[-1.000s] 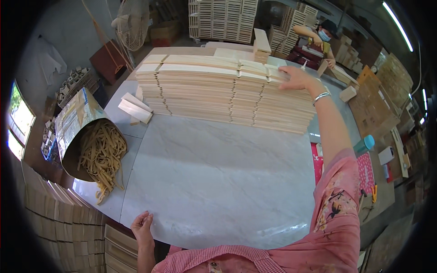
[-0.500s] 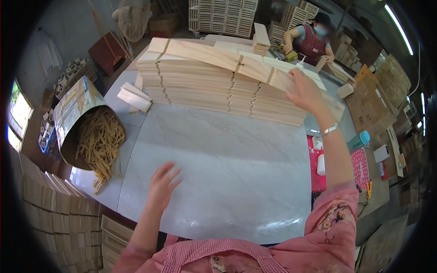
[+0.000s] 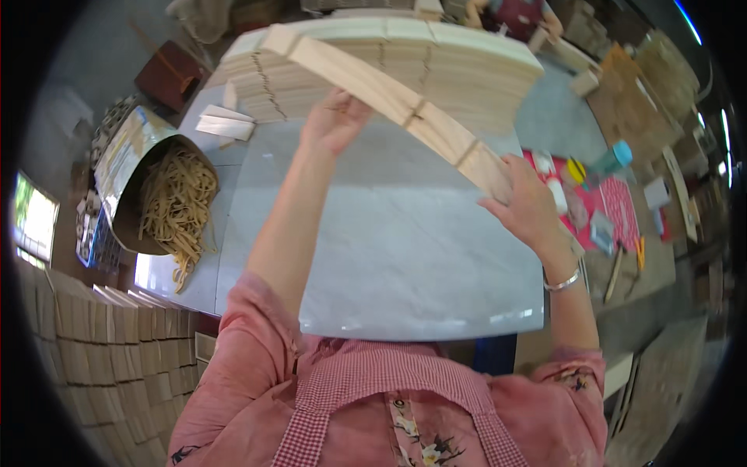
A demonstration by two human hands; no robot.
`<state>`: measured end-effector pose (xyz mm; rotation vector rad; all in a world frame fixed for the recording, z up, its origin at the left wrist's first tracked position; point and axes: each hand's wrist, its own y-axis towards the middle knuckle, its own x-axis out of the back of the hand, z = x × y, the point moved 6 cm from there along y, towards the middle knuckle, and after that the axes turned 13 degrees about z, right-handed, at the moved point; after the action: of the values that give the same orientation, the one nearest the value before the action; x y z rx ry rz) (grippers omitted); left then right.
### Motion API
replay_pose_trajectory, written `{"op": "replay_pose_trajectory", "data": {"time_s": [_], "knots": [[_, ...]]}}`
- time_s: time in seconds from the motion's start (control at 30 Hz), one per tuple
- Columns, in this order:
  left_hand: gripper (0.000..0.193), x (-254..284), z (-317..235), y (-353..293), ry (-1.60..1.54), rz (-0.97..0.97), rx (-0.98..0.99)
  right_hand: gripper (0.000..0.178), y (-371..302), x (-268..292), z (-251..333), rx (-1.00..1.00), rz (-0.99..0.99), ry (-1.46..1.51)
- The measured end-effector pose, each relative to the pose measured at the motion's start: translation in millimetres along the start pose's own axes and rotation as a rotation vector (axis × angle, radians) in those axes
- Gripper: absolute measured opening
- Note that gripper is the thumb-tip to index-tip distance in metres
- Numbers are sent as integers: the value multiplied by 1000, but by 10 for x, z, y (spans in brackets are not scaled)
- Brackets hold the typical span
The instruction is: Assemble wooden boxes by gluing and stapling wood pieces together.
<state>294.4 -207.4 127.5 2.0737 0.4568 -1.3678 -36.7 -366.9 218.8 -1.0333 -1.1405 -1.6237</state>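
A long pale wooden board with several cross grooves is raised at a slant over the table. Its right end is in my right hand, fingers wrapped round it. My left hand is at the board's lower edge, left of its middle, with curled fingers partly hidden against it. Behind the board stands a tall stack of similar boards, their grooves lined up in dark columns.
On the grey marbled table, an overturned bucket spills tan strips at left. Small wood pieces lie by the stack. At right are a turquoise-lidded bottle, a white bottle and cardboard boxes. A co-worker is beyond.
My right hand has drawn the top board off the stack toward me. My left hand has moved up from over the table to the board. The view has tilted down.
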Motion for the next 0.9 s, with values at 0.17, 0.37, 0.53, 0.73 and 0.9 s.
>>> {"op": "replay_pose_trajectory", "data": {"time_s": [0.17, 0.37, 0.53, 0.73, 0.9], "knots": [[33, 309, 22, -815, -35, -427, -135, 64, -260, -404, 44, 35, 87, -10], [52, 140, -19, -1940, 70, -581, -50, 48, -404, -1047, -28, 3, -28, -157], [75, 19, -52, -2412, 10, -666, -110, 37, -481, -1371, 84, 12, -12, -168], [83, 136, -141, -2807, 163, -875, -131, 29, -814, -1608, 348, 21, -93, -113], [65, 181, -108, -3026, 230, -958, -110, 29, -1080, -1691, 485, 31, -73, -10]]}}
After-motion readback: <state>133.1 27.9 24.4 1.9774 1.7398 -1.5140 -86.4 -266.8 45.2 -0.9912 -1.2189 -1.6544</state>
